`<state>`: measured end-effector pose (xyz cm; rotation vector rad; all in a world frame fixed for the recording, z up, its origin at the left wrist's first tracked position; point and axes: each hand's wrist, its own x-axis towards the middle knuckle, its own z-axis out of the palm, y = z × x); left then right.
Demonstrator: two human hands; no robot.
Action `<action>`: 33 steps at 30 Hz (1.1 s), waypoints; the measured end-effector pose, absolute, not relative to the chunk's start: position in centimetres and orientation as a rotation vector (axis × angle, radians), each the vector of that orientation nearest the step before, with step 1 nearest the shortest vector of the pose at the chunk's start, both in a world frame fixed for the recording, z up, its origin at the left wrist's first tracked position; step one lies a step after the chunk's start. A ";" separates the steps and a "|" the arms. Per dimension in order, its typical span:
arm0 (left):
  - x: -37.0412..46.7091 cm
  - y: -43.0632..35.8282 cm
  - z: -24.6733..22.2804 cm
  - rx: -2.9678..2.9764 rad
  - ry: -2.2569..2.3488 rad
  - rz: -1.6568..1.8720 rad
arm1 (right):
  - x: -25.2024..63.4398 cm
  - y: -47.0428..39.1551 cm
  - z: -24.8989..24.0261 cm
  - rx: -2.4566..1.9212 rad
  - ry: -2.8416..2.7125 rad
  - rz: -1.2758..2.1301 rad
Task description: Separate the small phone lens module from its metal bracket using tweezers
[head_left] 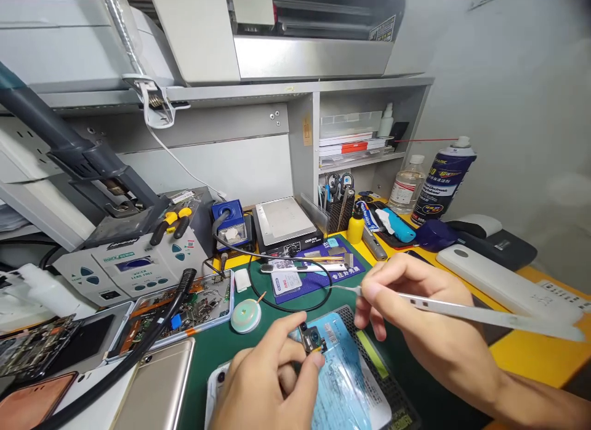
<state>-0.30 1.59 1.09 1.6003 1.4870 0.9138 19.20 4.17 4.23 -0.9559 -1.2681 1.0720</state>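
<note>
Between the thumb and fingers of my left hand (270, 381) is a small phone camera module (314, 339), its dark lens facing up. It is held above a blue plastic-wrapped packet (344, 381), which lies over a white phone-shaped part (381, 411). My right hand (425, 313) is closed on a slim silver metal tool (462, 311). The tool's thin tip points left, above and apart from the camera module, and its broad handle extends right past the wrist. A round coil with a pale green face (246, 315) lies on the green mat (210, 356) beyond my left hand.
To the left stand a soldering station (133, 267), a tray of circuit parts (203, 313) and a gold phone back (161, 387). A black cable (330, 294) loops behind my hands. Farther back are a heating plate (284, 220), a yellow bottle (355, 227) and a spray can (443, 183).
</note>
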 end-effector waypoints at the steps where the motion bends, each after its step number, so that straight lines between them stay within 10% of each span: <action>1: -0.1 1.8 1.3 1.651 1.508 0.855 | 19.1 4.2 4.3 -0.952 -1.255 1.093; 33: 1.0 2.9 4.3 2.067 1.871 0.158 | 19.4 4.1 5.3 -0.893 -1.184 1.153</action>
